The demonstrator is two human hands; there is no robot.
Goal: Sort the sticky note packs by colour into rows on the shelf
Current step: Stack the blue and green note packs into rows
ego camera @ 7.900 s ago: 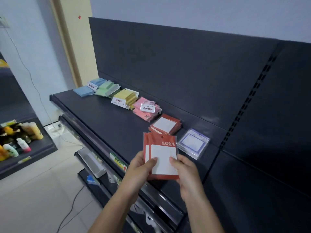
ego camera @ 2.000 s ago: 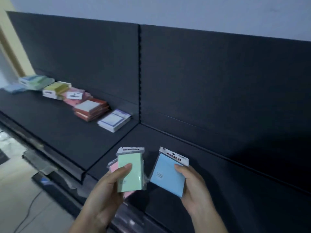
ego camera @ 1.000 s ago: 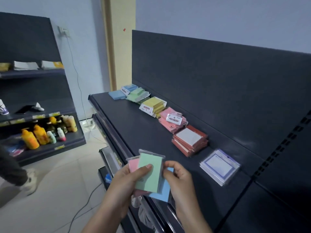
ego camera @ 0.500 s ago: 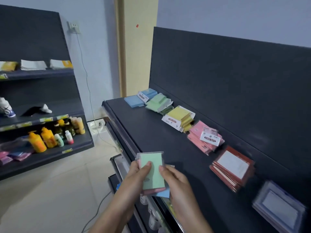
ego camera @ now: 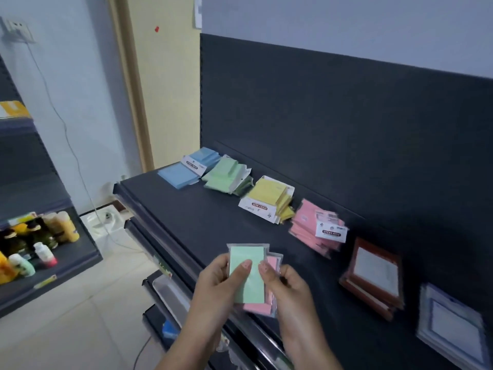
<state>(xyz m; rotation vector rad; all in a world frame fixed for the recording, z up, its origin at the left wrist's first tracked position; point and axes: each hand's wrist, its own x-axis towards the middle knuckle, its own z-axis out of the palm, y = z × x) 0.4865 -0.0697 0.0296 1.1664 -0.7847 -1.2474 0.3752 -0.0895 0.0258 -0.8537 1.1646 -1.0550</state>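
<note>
Pale grey-blue wall (ego camera: pixel 346 28). Cream pillar (ego camera: pixel 165 89) far left, 1 red dot (ego camera: pixel 156 29) on it. Dark shelf (ego camera: pixel 202 222) with tall dark back panel (ego camera: pixel 346 124). Wall socket (ego camera: pixel 16 30) top left, cable (ego camera: pixel 66 134) running down toward light tiled floor (ego camera: pixel 80 316). 2nd shelving unit (ego camera: pixel 74 257) left, bottles (ego camera: pixel 53 231) on it. Light dim, even.

Shelf (ego camera: pixel 202 222) w/ blue stack (ego camera: pixel 184 172), green stack (ego camera: pixel 224 173), yellow stack (ego camera: pixel 269 198), pink stack (ego camera: pixel 309 222), red stack (ego camera: pixel 373 273), white stack (ego camera: pixel 450 324) along back.

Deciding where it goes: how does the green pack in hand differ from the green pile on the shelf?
The green pack is one, in the left hand atop a pink pack at the shelf's front edge; the green pile is several, lying by the back panel. Both are pale green.
</note>
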